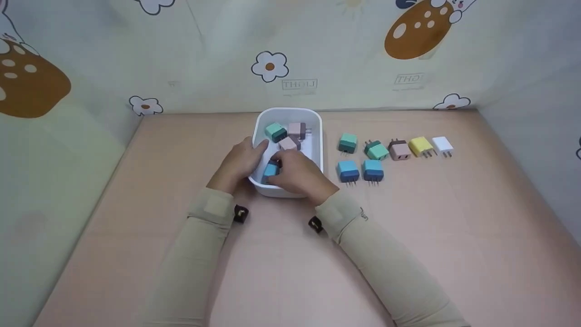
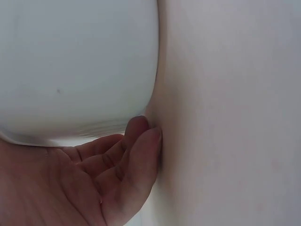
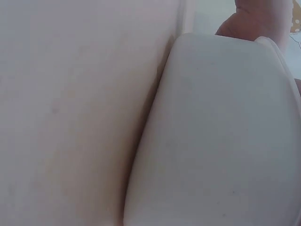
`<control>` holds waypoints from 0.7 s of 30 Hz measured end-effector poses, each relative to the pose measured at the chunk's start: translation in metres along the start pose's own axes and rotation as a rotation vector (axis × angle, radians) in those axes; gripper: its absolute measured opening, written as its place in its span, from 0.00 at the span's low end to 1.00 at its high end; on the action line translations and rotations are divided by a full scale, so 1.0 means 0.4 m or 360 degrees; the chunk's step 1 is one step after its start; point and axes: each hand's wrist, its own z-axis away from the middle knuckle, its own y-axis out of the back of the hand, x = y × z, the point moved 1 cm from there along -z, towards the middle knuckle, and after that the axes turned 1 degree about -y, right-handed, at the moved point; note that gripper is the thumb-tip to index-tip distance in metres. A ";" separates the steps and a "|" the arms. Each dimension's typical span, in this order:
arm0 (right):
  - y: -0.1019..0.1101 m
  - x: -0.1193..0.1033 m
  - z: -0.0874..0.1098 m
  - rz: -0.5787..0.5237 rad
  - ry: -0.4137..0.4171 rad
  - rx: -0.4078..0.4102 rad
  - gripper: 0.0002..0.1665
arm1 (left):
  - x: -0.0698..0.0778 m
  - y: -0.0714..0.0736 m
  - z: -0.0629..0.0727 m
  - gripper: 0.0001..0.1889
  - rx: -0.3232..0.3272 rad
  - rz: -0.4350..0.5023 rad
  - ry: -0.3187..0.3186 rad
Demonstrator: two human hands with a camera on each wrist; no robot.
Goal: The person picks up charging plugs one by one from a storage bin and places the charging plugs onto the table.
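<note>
A white plastic bin (image 1: 322,136) stands on the table, and my left hand (image 1: 240,161) holds its left side, thumb over the rim. In the left wrist view, the fingers of that hand (image 2: 101,174) bend along the outside of the bin's wall (image 2: 80,61). Reaching inside over the right rim, my right hand (image 1: 299,172) pinches a blue plug charger (image 1: 271,169) between thumb and fingers. Farther back in the bin lie a green charger (image 1: 275,132) and two pink chargers (image 1: 297,130). The right wrist view shows mostly the bin's outer wall (image 3: 216,132).
Right of the bin, chargers lie on the table in two rows. The back row has green (image 1: 347,143), pink (image 1: 399,150), yellow (image 1: 421,146) and white (image 1: 442,146) ones; two blue chargers (image 1: 348,171) lie in front. A patterned curtain (image 1: 218,54) hangs behind the table.
</note>
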 end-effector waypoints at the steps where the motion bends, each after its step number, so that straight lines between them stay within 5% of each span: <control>1: -0.001 0.000 0.001 0.0011 0.0013 0.0026 0.25 | -0.001 0.001 0.000 0.36 0.0006 -0.0004 -0.0007; 6: -0.004 0.001 0.006 0.0032 0.0085 0.0162 0.23 | -0.004 0.002 0.002 0.35 0.0007 -0.0011 0.0000; 14: 0.006 0.004 0.010 -0.0060 0.0102 0.0243 0.33 | -0.004 0.000 0.003 0.36 -0.0001 -0.0012 0.0046; 21: 0.085 0.003 0.029 -0.0155 0.0075 0.0274 0.33 | -0.001 0.000 -0.002 0.36 -0.0028 0.0033 0.0057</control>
